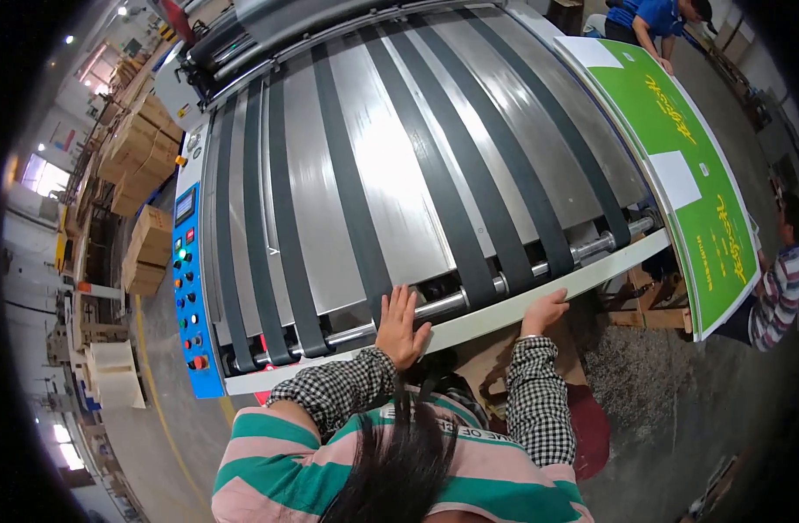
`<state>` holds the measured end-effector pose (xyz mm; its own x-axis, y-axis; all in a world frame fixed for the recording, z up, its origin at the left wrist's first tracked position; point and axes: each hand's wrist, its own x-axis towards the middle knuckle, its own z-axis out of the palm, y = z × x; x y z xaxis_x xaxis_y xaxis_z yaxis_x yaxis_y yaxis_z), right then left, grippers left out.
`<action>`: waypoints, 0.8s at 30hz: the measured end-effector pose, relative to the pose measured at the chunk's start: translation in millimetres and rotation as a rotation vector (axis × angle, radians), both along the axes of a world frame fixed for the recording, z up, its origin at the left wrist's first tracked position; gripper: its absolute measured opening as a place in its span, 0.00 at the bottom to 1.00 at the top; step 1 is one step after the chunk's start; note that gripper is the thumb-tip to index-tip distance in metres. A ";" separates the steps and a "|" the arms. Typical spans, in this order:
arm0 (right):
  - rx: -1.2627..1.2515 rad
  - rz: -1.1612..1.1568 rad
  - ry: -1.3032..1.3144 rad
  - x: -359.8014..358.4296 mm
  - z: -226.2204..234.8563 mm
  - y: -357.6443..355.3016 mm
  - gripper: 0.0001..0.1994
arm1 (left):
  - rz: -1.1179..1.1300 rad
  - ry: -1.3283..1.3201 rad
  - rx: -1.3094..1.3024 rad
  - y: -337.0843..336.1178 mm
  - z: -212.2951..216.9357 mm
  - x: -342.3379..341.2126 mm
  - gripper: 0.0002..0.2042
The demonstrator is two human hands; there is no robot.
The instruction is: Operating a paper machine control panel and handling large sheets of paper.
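A wide metal conveyor table (316,183) with several dark belts (343,157) running along it lies in front of me. My left hand (401,329) is flat with fingers stretched out, at the near roller (434,307) and the end of one belt. It holds nothing. A pale rail (482,322) runs along the table's front edge. My right hand (543,314) is curled at this rail, its fingers bent against the edge; their undersides are hidden. Both forearms wear black-and-white checked sleeves.
A blue control panel (187,301) with buttons lines the table's left side. Green printed sheets (709,209) lie at the right, with a person in blue (648,22) and one in stripes (778,296) beside them. Cardboard boxes (142,161) are stacked far left.
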<state>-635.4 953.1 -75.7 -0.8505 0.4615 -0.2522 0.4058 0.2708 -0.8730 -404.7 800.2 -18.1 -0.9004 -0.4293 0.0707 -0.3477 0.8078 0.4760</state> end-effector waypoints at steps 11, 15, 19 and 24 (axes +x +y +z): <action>0.046 -0.007 0.018 -0.3 -8.5 -0.5 0.31 | 0.142 -0.042 -0.029 17.8 5.9 10.8 0.30; 0.043 -0.005 0.031 -1.1 -5.8 5.2 0.33 | 0.096 -0.062 -0.050 19.2 1.5 10.6 0.29; 0.039 0.012 -0.003 2.7 3.9 -0.9 0.34 | 0.106 -0.056 -0.044 17.8 1.4 13.4 0.29; -0.003 0.044 -0.039 -2.2 -0.3 3.8 0.34 | 0.115 0.005 -0.073 15.6 5.1 11.9 0.28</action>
<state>-637.7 957.0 -76.0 -0.8596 0.4233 -0.2863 0.4269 0.2869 -0.8576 -392.7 815.8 -13.1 -0.8450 -0.5234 0.1096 -0.4381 0.7951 0.4193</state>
